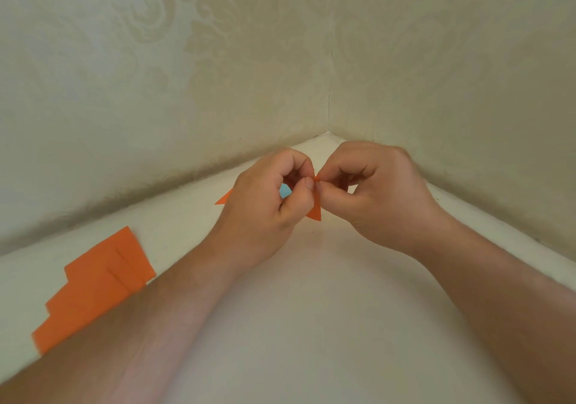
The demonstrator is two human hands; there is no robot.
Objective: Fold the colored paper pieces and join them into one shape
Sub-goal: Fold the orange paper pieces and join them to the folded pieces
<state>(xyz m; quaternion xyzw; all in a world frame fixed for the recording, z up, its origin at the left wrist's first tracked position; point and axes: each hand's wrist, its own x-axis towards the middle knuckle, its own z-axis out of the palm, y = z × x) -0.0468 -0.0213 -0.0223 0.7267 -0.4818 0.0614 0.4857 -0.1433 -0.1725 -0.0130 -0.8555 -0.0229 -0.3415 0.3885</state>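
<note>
In the head view, a slip or tear is judged the main risk: a small orange tip of the folded paper shape (314, 209) is pinched between the fingertips of the left hand (268, 204) and the right hand (374, 191), so a tug or twist could pull joined pieces apart. The shape is held above the worktop (311, 310) near the wall corner, orange points jutting out with blue glimpsed behind the left hand. Unfolded orange sheets (93, 288) are seen well left of the shape, partly under the left forearm.

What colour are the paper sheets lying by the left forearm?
Orange; the stack of paper sheets shows plainly in the head view.
</note>
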